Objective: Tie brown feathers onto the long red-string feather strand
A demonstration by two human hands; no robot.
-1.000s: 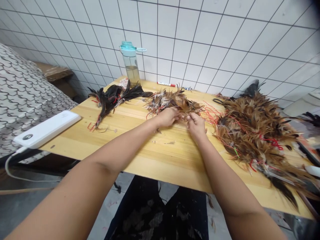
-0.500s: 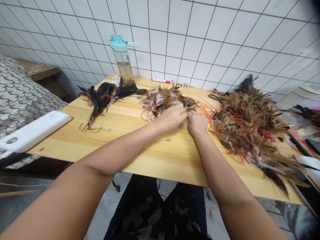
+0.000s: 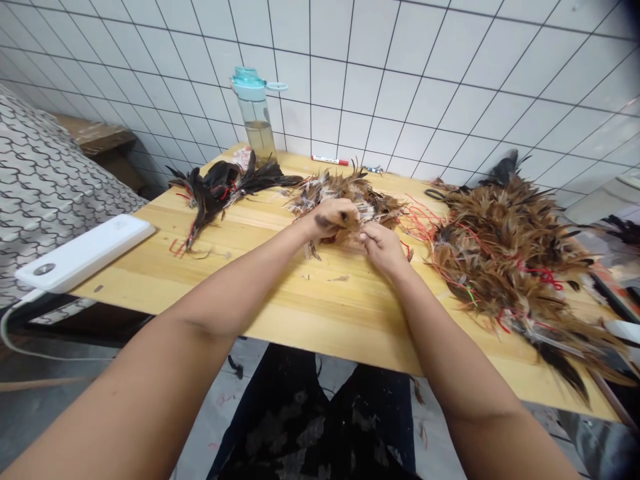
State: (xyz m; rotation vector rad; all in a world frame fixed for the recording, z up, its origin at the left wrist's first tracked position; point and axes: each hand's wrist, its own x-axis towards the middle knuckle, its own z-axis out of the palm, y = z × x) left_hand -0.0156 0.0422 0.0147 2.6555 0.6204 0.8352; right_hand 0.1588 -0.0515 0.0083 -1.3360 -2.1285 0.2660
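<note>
Over the table (image 3: pixel 315 313), the left hand (image 3: pixel 336 215) gripped feathers (image 3: pixel 346 237), presumably for steadiness, beside the closed right hand (image 3: pixel 384 245) (contents hidden).

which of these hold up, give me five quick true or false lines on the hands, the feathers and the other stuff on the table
1. The left hand is at the black feathers. False: it is at the brown feathers in the middle.
2. The right hand is close beside the left hand, its fingers curled. True.
3. The water bottle is partly filled and has a light blue lid. True.
4. The white power bank lies at the right end of the wooden table. False: it lies at the left edge.
5. The red-capped marker lies near the tiled wall. True.
</note>
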